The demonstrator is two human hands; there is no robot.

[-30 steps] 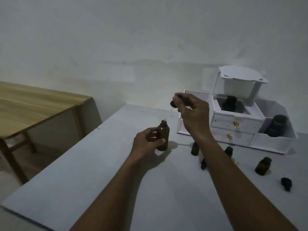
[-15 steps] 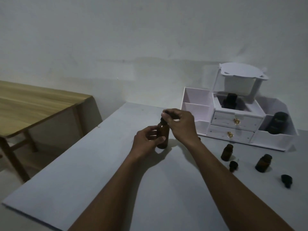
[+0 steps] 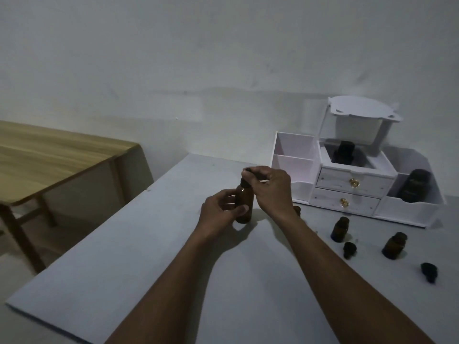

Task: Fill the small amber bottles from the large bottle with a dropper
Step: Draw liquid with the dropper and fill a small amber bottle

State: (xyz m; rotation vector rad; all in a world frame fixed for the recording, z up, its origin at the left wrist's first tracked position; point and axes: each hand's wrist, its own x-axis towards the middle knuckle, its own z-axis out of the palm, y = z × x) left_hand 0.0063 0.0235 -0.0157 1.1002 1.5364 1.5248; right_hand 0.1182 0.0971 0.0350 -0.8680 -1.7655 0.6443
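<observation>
Large amber glass bottle (image 3: 244,206) upright on grey tabletop (image 3: 139,249), left hand (image 3: 221,212) fingers wrapped around its body. Right hand (image 3: 269,188) fingers pinching black dropper cap (image 3: 246,175) at the neck. Risk: tipping and spilling if grip loosens; small open amber bottles (image 3: 339,229) nearby, easily knocked.

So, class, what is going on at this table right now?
A person steadies the large amber bottle on the grey table with the left hand, while the right hand pinches the dropper top at its neck. Small amber bottles and loose black caps wait to the right, in front of a white organiser.
</observation>
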